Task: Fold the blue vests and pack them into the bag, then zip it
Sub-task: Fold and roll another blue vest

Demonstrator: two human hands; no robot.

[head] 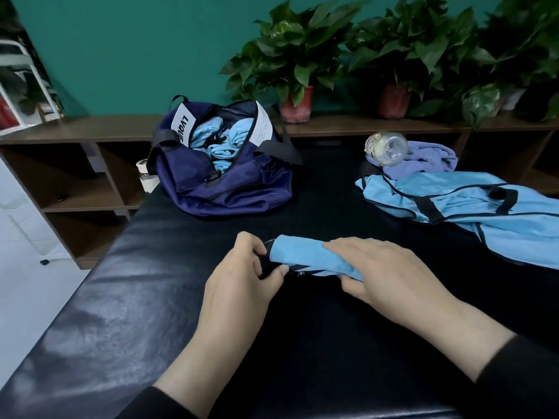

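A light-blue vest rolled into a tight cloth cylinder with dark trim (305, 257) lies at the lower middle of the frame on the black padded tabletop (145, 285), its long axis running left to right across the picture. The left hand (242, 273) pinches the roll's dark left end between curled fingers and thumb. The right hand (384, 270) lies over the right part of the roll, fingers laid across the top and thumb tucked beneath — it grips the cloth.

The navy fabric duffel bag with a white label (223, 173) sits in the upper left-centre of the frame, beyond the hands and to the left, unzipped, with other light-blue rolls visible in its mouth. So the roll must travel up and leftward in the frame, and the left hand is the nearer to the opening.

Another light-blue vest, still unfolded (472, 213), is spread at the right edge — judging by this, packing is not finished.
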